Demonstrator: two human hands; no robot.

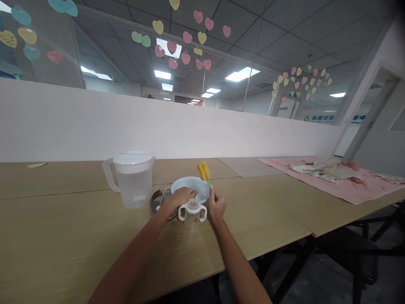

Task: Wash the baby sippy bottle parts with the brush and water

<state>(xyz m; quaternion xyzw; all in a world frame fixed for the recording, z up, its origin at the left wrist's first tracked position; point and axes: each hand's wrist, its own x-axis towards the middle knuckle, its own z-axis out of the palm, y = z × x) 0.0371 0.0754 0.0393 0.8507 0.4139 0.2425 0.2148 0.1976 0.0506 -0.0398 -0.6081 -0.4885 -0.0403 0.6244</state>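
In my right hand [217,206] I hold a bottle brush by its thin green handle, the yellow sponge head [204,171] pointing up, right of the bowl. My left hand [184,196] reaches over the near rim of a white bowl [182,182], fingers bent together; whatever they grip is hidden. Just in front of the bowl, between my forearms, a clear baby bottle [191,217] with two white side handles stands upright without a cap. Partly behind my left wrist lies a round metal tray [154,203] with a small clear part [166,193] on it.
A clear plastic pitcher [134,185] with a lid and liquid inside stands left of the tray. On the right, a pink cloth [348,192] carries crumpled pale items. The wooden table [259,215] meets a low white wall [202,131] at the back.
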